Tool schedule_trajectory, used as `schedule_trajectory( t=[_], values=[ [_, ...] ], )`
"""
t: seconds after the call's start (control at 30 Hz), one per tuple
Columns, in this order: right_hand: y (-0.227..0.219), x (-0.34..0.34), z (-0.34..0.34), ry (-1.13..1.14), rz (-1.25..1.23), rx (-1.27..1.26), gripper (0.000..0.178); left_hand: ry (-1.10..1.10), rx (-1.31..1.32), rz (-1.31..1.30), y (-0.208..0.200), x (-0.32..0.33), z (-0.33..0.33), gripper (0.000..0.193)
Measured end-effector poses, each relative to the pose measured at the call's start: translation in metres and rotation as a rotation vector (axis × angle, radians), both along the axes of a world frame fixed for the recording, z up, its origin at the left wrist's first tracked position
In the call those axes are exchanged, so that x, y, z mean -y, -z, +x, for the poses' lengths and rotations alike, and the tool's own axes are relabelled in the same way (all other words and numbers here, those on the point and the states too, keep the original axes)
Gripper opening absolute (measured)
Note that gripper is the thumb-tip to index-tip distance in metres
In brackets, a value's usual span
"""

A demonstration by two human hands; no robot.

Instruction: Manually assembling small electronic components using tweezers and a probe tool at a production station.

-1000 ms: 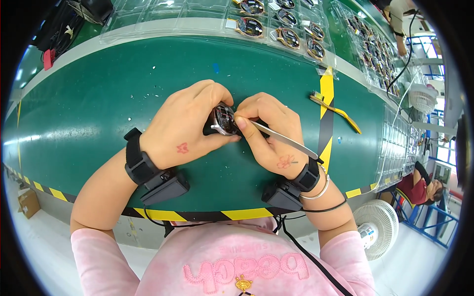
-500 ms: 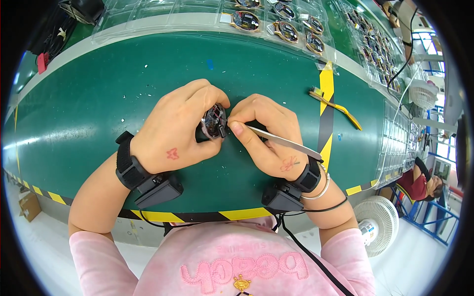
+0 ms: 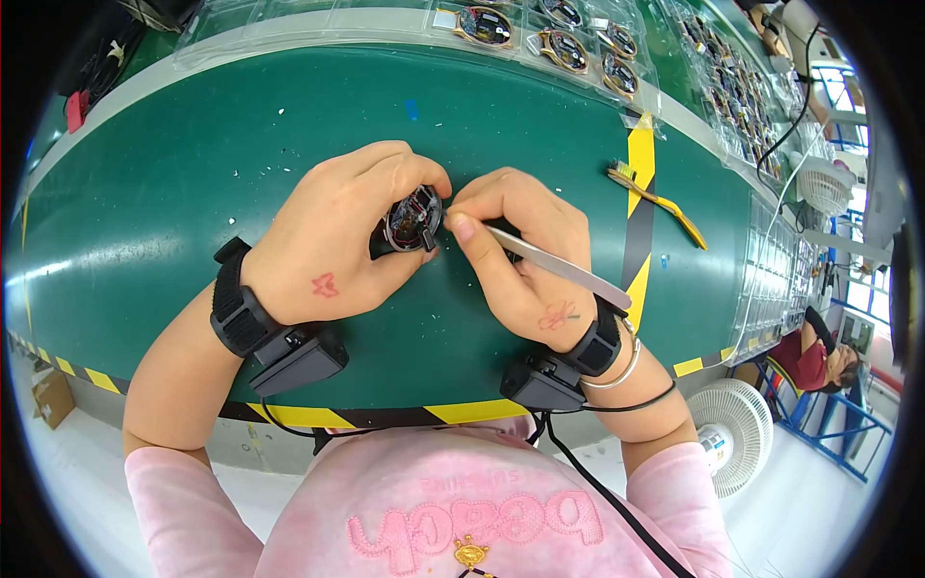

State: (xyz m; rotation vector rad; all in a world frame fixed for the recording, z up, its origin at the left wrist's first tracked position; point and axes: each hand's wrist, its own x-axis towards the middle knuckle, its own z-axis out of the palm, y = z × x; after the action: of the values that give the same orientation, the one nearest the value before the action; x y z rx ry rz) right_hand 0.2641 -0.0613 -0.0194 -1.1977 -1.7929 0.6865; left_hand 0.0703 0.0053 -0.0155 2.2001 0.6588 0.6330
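Observation:
My left hand (image 3: pixel 337 241) is closed around a round watch case (image 3: pixel 412 220), gripping it by the rim between thumb and fingers. Dark inner parts show on the case's exposed face, which is tilted. Just to its right, my right hand (image 3: pixel 530 246) pinches slim metal tweezers (image 3: pixel 568 273), their broad end lying back over the wrist. Fingers hide the tweezers' tip, which points toward the edge of the watch case; whether it touches cannot be made out. Both hands are above the green mat (image 3: pixel 193 193).
A yellow toothbrush (image 3: pixel 665 204) lies to the right across black-and-yellow tape (image 3: pixel 638 241). Clear plastic trays (image 3: pixel 385 21) with several watch cases (image 3: pixel 564 50) stand at the back. White fans (image 3: pixel 737 438) and a person in dark red (image 3: pixel 805 356) are off to the right.
Both hands have shifted slightly away from me, and the watch case has turned a little in my left hand. The tweezers remain pinched in my right hand.

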Motion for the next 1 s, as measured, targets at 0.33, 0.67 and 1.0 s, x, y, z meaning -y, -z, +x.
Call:
schedule_trajectory(
  t=[0.33, 0.67, 1.0],
  values=[
    [-0.0008, -0.0008, 0.002, 0.051, -0.019, 0.037, 0.003, 0.007, 0.023, 0.024, 0.001, 0.0002, 0.0022, 0.039],
    [-0.0023, -0.0038, 0.0043, -0.006, 0.057, 0.114, 0.003, 0.004, 0.032, 0.003, 0.0013, -0.0009, 0.0019, 0.041],
    [-0.0036, -0.0008, 0.0021, -0.048, 0.001, 0.006, 0.004, 0.042, 0.03, -0.008, -0.001, -0.0035, 0.0009, 0.039]
  ],
)
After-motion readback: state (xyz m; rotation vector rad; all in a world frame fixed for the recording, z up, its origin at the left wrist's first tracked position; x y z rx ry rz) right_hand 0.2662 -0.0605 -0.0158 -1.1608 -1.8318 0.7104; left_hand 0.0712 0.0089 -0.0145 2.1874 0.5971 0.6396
